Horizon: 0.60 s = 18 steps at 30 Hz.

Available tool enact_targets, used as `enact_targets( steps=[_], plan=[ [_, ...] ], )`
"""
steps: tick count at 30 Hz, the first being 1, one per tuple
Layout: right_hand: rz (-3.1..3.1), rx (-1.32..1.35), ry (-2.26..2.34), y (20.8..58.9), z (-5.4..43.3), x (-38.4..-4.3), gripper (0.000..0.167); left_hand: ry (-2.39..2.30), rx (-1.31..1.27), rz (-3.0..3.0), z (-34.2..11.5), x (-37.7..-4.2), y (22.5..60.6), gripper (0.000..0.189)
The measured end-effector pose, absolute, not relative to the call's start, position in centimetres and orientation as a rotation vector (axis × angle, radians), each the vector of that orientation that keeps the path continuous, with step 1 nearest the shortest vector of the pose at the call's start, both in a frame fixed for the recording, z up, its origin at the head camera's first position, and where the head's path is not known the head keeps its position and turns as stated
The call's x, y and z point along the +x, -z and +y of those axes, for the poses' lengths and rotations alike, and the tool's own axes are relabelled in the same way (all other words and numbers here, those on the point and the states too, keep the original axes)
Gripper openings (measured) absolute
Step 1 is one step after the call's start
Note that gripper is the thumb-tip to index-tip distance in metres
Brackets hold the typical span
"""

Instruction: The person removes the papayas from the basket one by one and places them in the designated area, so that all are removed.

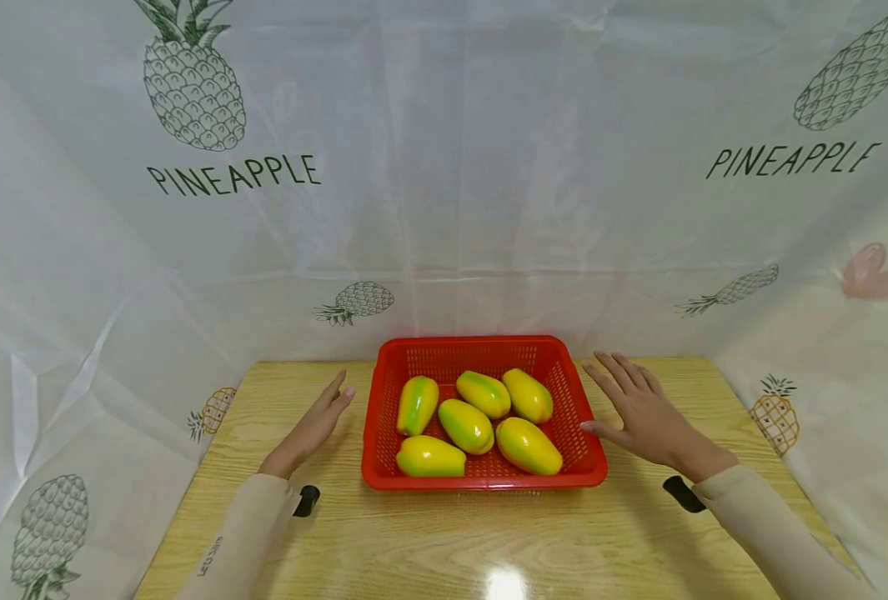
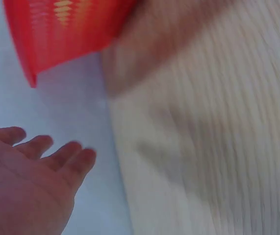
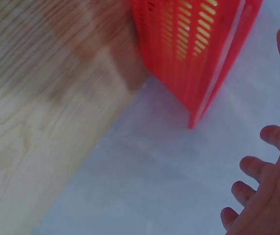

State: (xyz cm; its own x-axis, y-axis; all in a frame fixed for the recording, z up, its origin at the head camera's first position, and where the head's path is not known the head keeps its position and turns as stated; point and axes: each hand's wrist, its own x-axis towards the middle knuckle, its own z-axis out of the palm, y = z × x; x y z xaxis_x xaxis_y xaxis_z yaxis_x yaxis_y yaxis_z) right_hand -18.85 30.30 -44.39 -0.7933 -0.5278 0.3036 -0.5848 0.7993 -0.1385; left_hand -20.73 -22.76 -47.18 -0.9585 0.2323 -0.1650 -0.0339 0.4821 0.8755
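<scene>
A red plastic basket (image 1: 489,482) with perforated walls stands on the wooden table. Several yellow-green mangoes (image 1: 466,427) lie loose inside it. To the basket's left is my left hand (image 1: 314,429), fingers extended and holding nothing. My right hand (image 1: 642,412) is spread beside the basket's right wall, its thumb close to the rim and its palm bare. The left wrist view has the left hand (image 2: 32,181) apart from the basket's corner (image 2: 71,34). In the right wrist view, the right hand's fingers (image 3: 257,169) are spread away from the basket's perforated side (image 3: 184,49).
The wooden table (image 1: 428,542) ends at a pale sheet (image 1: 489,208) printed with pineapples, which hangs behind it and along both sides. A black band (image 1: 684,494) hangs under the right wrist, and another black piece (image 1: 306,501) is at the left wrist.
</scene>
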Motion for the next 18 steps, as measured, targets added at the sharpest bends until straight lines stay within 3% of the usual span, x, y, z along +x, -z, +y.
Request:
enact_targets(
  steps=[18],
  plan=[
    [-2.822, 1.18, -0.106, 43.1, 26.1, -19.8, 0.099, -1.846, 0.034, 2.118, -20.5, -20.7, 46.3, 0.072]
  ],
)
